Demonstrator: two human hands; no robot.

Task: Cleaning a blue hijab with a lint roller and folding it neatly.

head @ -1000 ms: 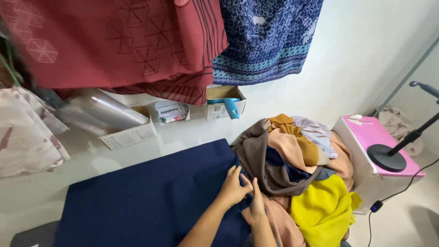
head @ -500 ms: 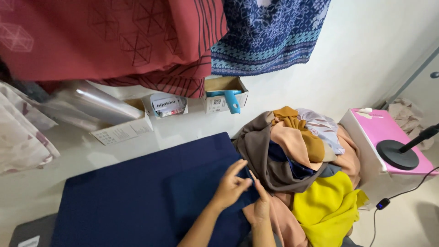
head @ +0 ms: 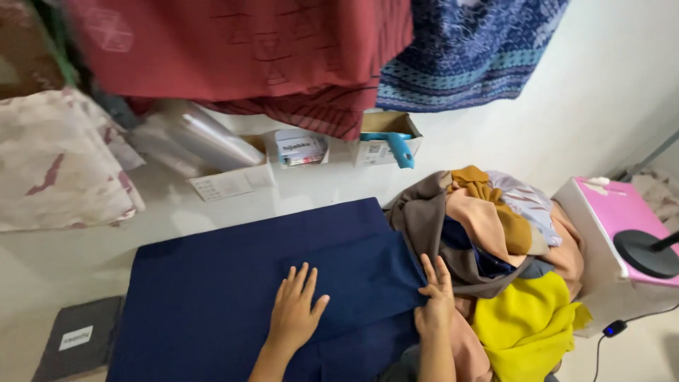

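Left to right: an open cardboard box (head: 293, 147) holds packets; another box (head: 385, 134) holds a blue-handled tool (head: 397, 146). The left hand (head: 296, 311), fingers spread, now presses flat on the navy cloth (head: 212, 297), having moved left; the right hand (head: 435, 297) pins its right edge, fingers extended.

White floor (head: 212, 212) carrying navy cloth (head: 212, 297) at centre, cloth heap (head: 495, 247) at three o'clock, boxes (head: 382, 138) at twelve, dark packet (head: 78, 339) at eight.
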